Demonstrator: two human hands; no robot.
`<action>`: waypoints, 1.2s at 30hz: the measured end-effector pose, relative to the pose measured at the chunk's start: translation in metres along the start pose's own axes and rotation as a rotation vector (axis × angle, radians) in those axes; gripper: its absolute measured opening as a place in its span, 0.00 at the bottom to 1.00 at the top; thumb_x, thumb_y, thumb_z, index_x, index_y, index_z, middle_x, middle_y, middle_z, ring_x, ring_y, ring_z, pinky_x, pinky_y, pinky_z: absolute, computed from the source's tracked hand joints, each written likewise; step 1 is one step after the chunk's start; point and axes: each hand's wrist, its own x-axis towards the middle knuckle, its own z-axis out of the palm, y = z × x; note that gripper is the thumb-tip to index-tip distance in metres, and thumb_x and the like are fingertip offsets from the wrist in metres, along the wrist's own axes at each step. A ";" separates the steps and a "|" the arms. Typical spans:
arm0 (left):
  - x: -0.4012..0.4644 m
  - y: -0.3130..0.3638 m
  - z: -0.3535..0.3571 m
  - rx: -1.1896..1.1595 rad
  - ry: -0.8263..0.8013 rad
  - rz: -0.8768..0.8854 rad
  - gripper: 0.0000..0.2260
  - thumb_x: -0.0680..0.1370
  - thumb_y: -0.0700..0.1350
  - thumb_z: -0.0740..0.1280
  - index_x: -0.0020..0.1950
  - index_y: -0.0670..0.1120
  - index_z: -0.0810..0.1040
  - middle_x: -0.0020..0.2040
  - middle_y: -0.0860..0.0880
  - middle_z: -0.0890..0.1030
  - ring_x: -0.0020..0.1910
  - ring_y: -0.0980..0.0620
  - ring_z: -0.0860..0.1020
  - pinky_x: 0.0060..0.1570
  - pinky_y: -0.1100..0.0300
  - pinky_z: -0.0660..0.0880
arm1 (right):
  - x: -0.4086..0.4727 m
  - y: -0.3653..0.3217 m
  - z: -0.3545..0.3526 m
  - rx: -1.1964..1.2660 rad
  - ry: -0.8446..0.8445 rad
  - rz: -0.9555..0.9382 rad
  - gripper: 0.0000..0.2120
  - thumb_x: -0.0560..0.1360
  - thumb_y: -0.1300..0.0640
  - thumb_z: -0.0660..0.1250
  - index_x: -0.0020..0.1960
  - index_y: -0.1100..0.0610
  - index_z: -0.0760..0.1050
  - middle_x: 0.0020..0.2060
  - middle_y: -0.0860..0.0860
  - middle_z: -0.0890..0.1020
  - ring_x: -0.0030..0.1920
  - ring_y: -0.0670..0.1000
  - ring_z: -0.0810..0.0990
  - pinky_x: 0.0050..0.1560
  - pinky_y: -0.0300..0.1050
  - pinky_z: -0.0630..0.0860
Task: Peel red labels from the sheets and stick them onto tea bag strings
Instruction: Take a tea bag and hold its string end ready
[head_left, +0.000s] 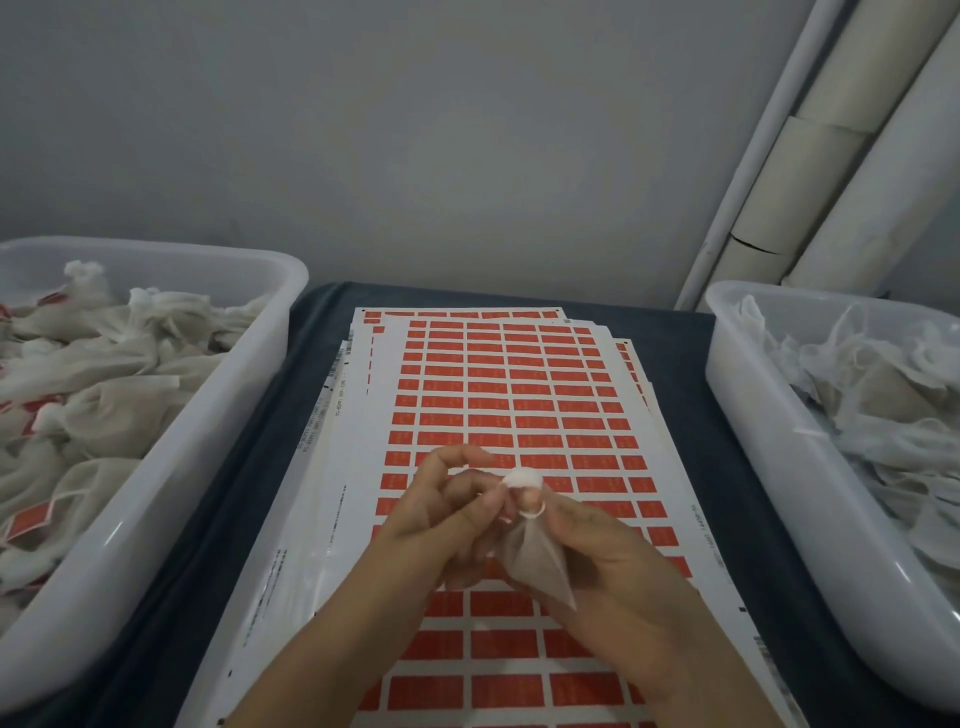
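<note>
Lower centre: right hand (602, 551) grips the tea bag (535, 561); left hand (441, 519) pinches its string (532, 512). Free the string fully before peeling a label (498, 605).

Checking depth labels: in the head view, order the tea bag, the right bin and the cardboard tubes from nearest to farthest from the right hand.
1. tea bag: held in the right hand, over the label sheets.
2. right bin: off to the right on the table.
3. cardboard tubes: leaning on the wall, behind that bin.
</note>
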 end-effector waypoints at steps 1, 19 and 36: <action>0.000 -0.001 0.000 -0.055 -0.002 -0.009 0.19 0.66 0.50 0.68 0.56 0.54 0.71 0.41 0.54 0.82 0.30 0.58 0.77 0.26 0.68 0.70 | 0.001 0.000 0.000 -0.023 0.035 -0.020 0.15 0.71 0.54 0.64 0.52 0.60 0.82 0.53 0.56 0.82 0.57 0.56 0.79 0.63 0.53 0.72; 0.003 -0.023 0.007 0.842 0.306 0.663 0.05 0.73 0.52 0.65 0.42 0.52 0.78 0.40 0.64 0.74 0.46 0.61 0.74 0.38 0.78 0.70 | 0.004 0.005 -0.005 -0.353 0.193 -0.207 0.10 0.66 0.48 0.66 0.42 0.47 0.84 0.40 0.45 0.84 0.48 0.50 0.80 0.46 0.39 0.78; 0.022 -0.014 -0.032 -0.647 0.057 0.022 0.06 0.70 0.43 0.67 0.33 0.45 0.79 0.30 0.48 0.73 0.26 0.55 0.73 0.28 0.63 0.75 | 0.006 0.005 -0.002 -0.430 0.168 -0.170 0.12 0.64 0.47 0.67 0.46 0.36 0.79 0.43 0.38 0.82 0.52 0.48 0.78 0.42 0.35 0.77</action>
